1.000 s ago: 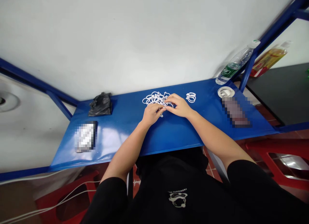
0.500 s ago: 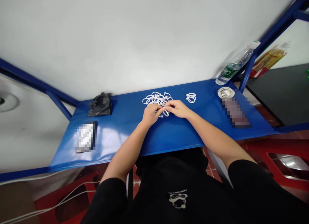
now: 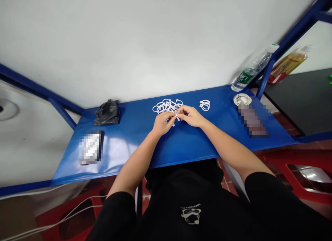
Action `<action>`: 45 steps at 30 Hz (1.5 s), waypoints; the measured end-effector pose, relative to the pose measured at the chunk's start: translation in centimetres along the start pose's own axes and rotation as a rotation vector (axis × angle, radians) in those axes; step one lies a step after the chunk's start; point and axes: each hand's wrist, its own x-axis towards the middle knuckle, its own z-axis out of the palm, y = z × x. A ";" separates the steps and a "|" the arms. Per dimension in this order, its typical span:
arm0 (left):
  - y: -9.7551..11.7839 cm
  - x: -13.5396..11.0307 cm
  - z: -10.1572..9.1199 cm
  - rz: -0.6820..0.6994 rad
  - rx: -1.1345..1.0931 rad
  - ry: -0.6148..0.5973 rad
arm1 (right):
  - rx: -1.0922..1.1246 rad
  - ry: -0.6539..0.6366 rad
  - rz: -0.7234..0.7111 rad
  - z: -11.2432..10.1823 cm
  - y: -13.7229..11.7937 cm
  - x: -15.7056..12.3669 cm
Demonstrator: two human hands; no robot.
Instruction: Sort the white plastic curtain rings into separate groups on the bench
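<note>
Both hands meet over the blue tabletop (image 3: pixel 135 130), fingertips almost touching. My left hand (image 3: pixel 162 122) pinches a small white loop (image 3: pixel 177 118) between thumb and fingers. From the other side, my right hand (image 3: pixel 190 115) pinches the same loop, so most of it is hidden by fingers. A tangled pile of white loops (image 3: pixel 166 105), each with a small knob, lies just behind and under the hands. To the right, apart from the pile, rests a small group of white loops (image 3: pixel 205 105).
A crumpled black plastic bag (image 3: pixel 107 112) and a blurred-out packet (image 3: pixel 91 147) lie at left. On the right are a water bottle (image 3: pixel 251 69) leaning by the wall, a coiled white cable (image 3: pixel 242 99) and a blurred-out flat object (image 3: pixel 252 120). Blue frame bars (image 3: pixel 266 74) flank the table.
The held loop has turned or been drawn in: its round part showed below the fingers before, and now just a short white end shows. Both hands stay almost in place.
</note>
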 end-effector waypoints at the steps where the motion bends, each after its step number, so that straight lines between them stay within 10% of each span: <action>1: 0.0 0.0 0.0 0.003 -0.007 -0.005 | 0.006 -0.005 -0.007 0.0 -0.1 0.0; 23: -0.2 -0.1 0.6 -0.012 0.044 -0.025 | -0.148 0.083 0.017 -0.2 -0.3 0.0; 28: -0.9 -0.2 0.6 0.027 0.112 0.022 | -0.600 0.353 -0.012 -3.7 -0.2 0.2; 36: -1.6 -0.3 0.7 0.015 0.127 -0.036 | -1.001 0.450 0.457 -10.2 1.7 -0.6; 41: -1.7 -0.4 0.9 0.002 0.118 -0.071 | -0.923 0.422 0.283 -7.6 2.3 -0.1; 45: -1.7 -0.4 0.9 0.006 0.116 -0.102 | -0.869 0.140 0.139 -3.3 2.2 0.4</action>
